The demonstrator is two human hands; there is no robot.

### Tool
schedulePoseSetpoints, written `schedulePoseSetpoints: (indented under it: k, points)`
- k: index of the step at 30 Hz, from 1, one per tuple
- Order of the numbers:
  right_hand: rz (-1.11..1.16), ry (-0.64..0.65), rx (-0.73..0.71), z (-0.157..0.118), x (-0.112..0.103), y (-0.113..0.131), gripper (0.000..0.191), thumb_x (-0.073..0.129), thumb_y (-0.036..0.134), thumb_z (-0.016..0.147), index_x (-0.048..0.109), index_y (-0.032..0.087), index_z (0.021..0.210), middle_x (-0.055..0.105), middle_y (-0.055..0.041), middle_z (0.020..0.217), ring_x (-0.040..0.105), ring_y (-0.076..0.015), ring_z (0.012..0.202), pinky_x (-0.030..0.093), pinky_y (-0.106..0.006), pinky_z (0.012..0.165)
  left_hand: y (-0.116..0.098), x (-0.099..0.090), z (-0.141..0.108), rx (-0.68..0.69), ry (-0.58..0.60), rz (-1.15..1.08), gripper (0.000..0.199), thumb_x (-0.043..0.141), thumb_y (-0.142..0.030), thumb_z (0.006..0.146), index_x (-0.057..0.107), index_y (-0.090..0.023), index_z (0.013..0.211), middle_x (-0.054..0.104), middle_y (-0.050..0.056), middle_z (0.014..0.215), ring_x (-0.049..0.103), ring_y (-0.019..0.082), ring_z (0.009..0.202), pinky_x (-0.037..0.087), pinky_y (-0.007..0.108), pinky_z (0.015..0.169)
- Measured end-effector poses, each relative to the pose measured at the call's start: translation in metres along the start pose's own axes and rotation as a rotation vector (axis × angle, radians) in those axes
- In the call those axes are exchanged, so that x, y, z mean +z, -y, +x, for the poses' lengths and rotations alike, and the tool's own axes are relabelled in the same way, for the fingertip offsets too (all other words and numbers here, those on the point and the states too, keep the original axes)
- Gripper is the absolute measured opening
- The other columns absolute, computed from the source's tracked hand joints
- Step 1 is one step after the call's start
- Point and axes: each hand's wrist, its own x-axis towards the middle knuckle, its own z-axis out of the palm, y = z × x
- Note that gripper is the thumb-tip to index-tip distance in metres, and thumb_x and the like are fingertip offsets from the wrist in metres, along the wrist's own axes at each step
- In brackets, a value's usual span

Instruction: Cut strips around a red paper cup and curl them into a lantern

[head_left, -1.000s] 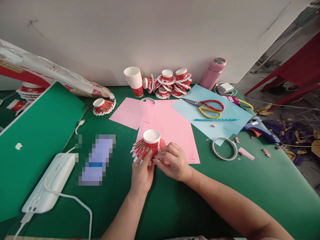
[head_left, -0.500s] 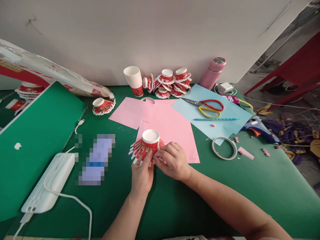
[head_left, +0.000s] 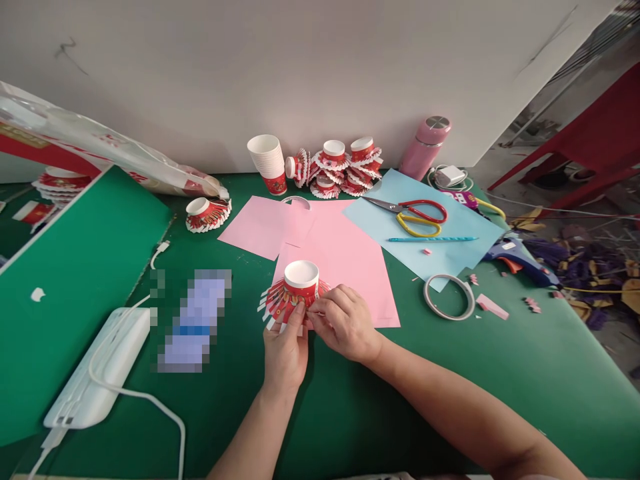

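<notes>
A red paper cup (head_left: 301, 283) with its side cut into strips fanned outward is held over the near edge of the pink paper (head_left: 345, 267), its white round base facing up. My left hand (head_left: 287, 347) grips the cup's near side, thumb on the red strips. With fingers pinched together, my right hand (head_left: 345, 323) touches the strips at the cup's near right side; its fingertips hide what lies between them. Behind stand a stack of uncut cups (head_left: 267, 163) and a pile of several cut cups (head_left: 335, 167). Another cut cup (head_left: 207, 213) sits at the left.
Scissors (head_left: 420, 213) and a blue pencil (head_left: 433, 239) lie on blue paper (head_left: 450, 260). Tape (head_left: 449, 297), a glue gun (head_left: 523, 257) and a pink bottle (head_left: 427, 147) are at the right. A power strip (head_left: 100, 367) and a blurred-out item (head_left: 195, 320) are at the left.
Both hands stay at the cup, with only a very slight shift of the right fingers at its strips. The rest of the scene looks the same.
</notes>
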Motion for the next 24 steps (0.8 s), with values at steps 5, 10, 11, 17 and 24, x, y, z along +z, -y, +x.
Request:
schedulePoseSetpoints:
  k: [5, 10, 11, 17, 24]
  points:
    - [0.019, -0.026, -0.003, -0.0004, -0.0004, -0.0008, 0.007, 0.053, 0.019, 0.083, 0.057, 0.020, 0.079, 0.061, -0.0027, 0.069, 0.049, -0.0152, 0.061, 0.039, -0.029, 0.053, 0.0009, -0.0018, 0.0004, 0.010, -0.014, 0.010, 0.026, 0.080, -0.025, 0.055, 0.071, -0.021, 0.078, 0.072, 0.002, 0.084, 0.066, 0.019, 0.080, 0.052, 0.028, 0.070]
    - [0.277, -0.032, 0.214, 0.0015, -0.0028, 0.0037, 0.006, 0.053, 0.018, 0.082, 0.058, 0.018, 0.080, 0.059, -0.0043, 0.070, 0.053, -0.0144, 0.063, 0.044, -0.028, 0.056, 0.0002, -0.0013, -0.0006, 0.016, 0.005, 0.027, 0.025, 0.079, -0.025, 0.057, 0.071, -0.021, 0.081, 0.072, 0.003, 0.091, 0.065, 0.021, 0.088, 0.052, 0.029, 0.075]
    - [0.336, -0.030, 0.299, 0.0018, -0.0026, 0.0048, 0.005, 0.053, 0.019, 0.081, 0.058, 0.018, 0.079, 0.059, -0.0042, 0.072, 0.054, -0.0139, 0.062, 0.045, -0.027, 0.055, 0.0001, -0.0011, -0.0008, 0.018, 0.013, 0.033, 0.025, 0.078, -0.025, 0.058, 0.071, -0.021, 0.082, 0.072, 0.003, 0.091, 0.065, 0.021, 0.088, 0.052, 0.030, 0.075]
    - [0.557, 0.011, 0.685, 0.0038, 0.0006, 0.0074, 0.010, 0.057, 0.027, 0.077, 0.053, 0.018, 0.073, 0.053, 0.0000, 0.067, 0.049, -0.0099, 0.054, 0.042, -0.023, 0.049, -0.0004, -0.0007, -0.0013, 0.024, 0.081, 0.041, 0.027, 0.077, -0.024, 0.061, 0.071, -0.021, 0.087, 0.071, 0.003, 0.092, 0.065, 0.020, 0.087, 0.052, 0.033, 0.081]
    - [0.660, -0.002, 0.765, 0.0042, 0.0033, 0.0054, 0.014, 0.058, 0.030, 0.076, 0.050, 0.019, 0.073, 0.051, 0.0022, 0.062, 0.044, -0.0093, 0.052, 0.040, -0.022, 0.047, 0.0003, -0.0014, -0.0016, 0.007, 0.106, 0.018, 0.037, 0.079, -0.021, 0.058, 0.069, -0.021, 0.093, 0.071, 0.004, 0.096, 0.064, 0.023, 0.096, 0.047, 0.040, 0.091]
